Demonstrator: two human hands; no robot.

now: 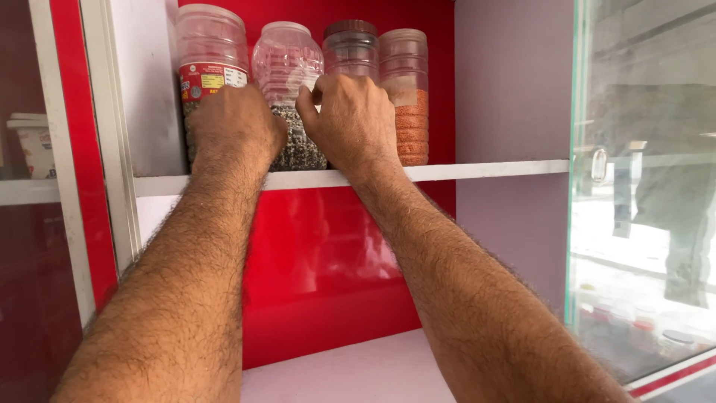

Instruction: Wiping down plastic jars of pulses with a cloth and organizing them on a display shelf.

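**Both hands on the ribbed jar, upper shelf**

Location. The clear ribbed plastic jar stands on the white shelf in the upper centre of the frame, inside a red-backed cupboard. It is packed close between a labelled jar to its left and a brown-lidded jar to its right. A jar of orange lentils stands further right.

Grip. The left hand is laid against the jar's left flank and the right hand against its right flank, fingers curled round toward the far side. Both appear closed on the jar, though the fingertips are hidden and firmness cannot be confirmed.

Handling assessment. The jar shows dark speckled grain in its lower part and is empty above, so it is judged moderately weighted and bottom-heavy. The thin plastic wall is likely to flex under a hard squeeze. The ribs should give purchase on an otherwise smooth surface. It is unlikely to shatter. Best hold is low on both flanks, level with the contents, not by the white lid.

Surroundings. A glass door stands open at the right of the frame.
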